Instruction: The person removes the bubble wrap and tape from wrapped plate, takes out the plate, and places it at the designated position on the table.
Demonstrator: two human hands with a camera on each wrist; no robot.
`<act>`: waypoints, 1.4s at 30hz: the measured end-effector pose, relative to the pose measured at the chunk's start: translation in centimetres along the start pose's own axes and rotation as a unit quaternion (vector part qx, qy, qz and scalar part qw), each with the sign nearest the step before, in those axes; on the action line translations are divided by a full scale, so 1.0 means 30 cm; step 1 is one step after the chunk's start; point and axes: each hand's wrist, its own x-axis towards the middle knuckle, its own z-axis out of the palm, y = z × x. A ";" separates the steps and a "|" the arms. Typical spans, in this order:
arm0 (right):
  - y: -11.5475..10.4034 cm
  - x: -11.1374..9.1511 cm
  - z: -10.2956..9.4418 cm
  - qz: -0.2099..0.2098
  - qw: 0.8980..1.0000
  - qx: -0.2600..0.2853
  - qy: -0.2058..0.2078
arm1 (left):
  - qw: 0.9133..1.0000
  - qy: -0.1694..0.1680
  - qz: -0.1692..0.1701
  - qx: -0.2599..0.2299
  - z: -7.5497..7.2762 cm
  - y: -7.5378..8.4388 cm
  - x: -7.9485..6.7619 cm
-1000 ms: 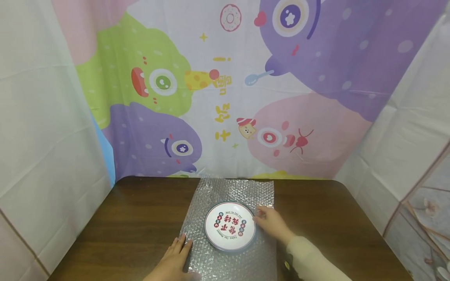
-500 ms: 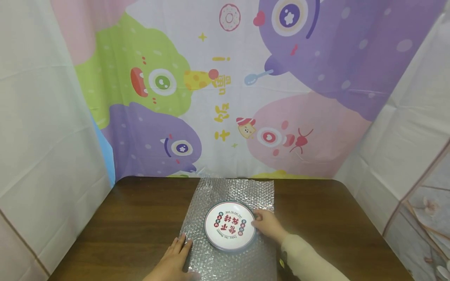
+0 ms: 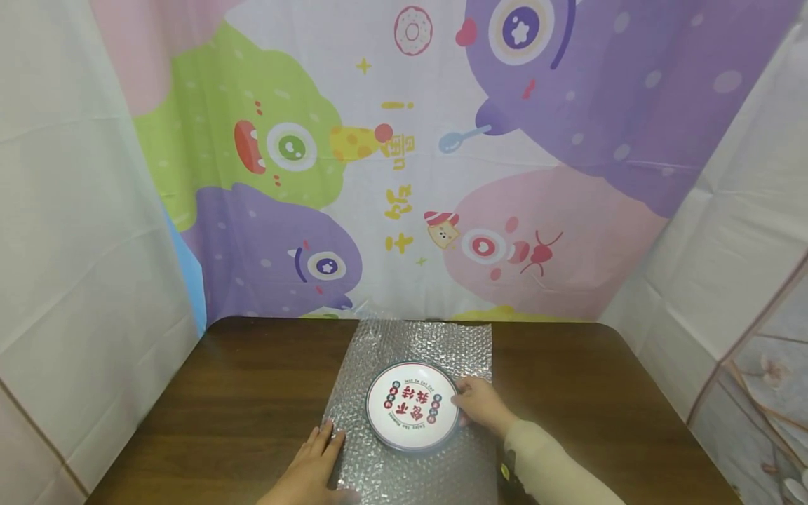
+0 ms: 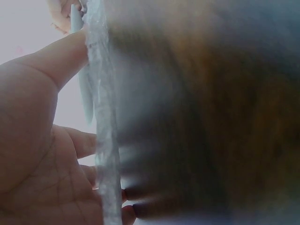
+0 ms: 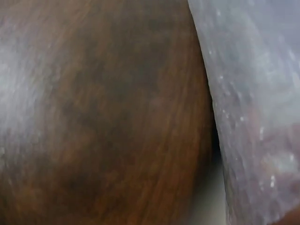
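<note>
A round white plate [image 3: 413, 405] with a dark rim line and red and blue printed characters lies on a sheet of bubble wrap [image 3: 429, 340]. At the plate's right rim, my right hand [image 3: 485, 407] pinches the edge, thumb on top and the other fingers partly hidden. My left hand [image 3: 309, 470] rests with straight, spread fingers on the wrap's left edge, apart from the plate. In the left wrist view, the bubble wrap [image 4: 105, 117] appears edge-on beside the thumb and fingers, with the plate's pale edge [image 4: 86, 98] behind it. The right wrist view shows mostly wrap and wood.
Everything lies on a dark brown wooden table [image 3: 581, 393] with rounded far corners. A curtain [image 3: 379, 280] printed with cartoon monsters hangs right behind its far edge. White cloth [image 3: 82, 245] covers the left side.
My right hand has shifted slightly down and inward, its thumb now over the plate's rim. Plate, bubble wrap and left hand look almost unmoved.
</note>
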 end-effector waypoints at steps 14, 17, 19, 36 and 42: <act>-0.014 -0.007 0.002 -0.036 0.999 0.010 0.024 | 1.000 -0.007 -0.012 -0.008 0.003 -0.001 0.006; -0.013 -0.009 -0.011 -0.035 0.999 0.004 0.031 | 1.000 -0.005 -0.009 -0.007 0.005 -0.001 0.007; -0.013 -0.010 -0.023 -0.031 0.999 0.003 0.034 | 1.000 -0.004 -0.008 -0.006 0.006 -0.001 0.007; 0.012 -0.028 -0.195 -0.010 0.996 0.037 0.083 | 1.000 0.000 -0.004 -0.011 0.001 0.006 0.002; 0.032 -0.045 -0.272 0.000 0.995 0.024 0.096 | 1.000 -0.001 0.001 -0.014 0.003 0.002 0.000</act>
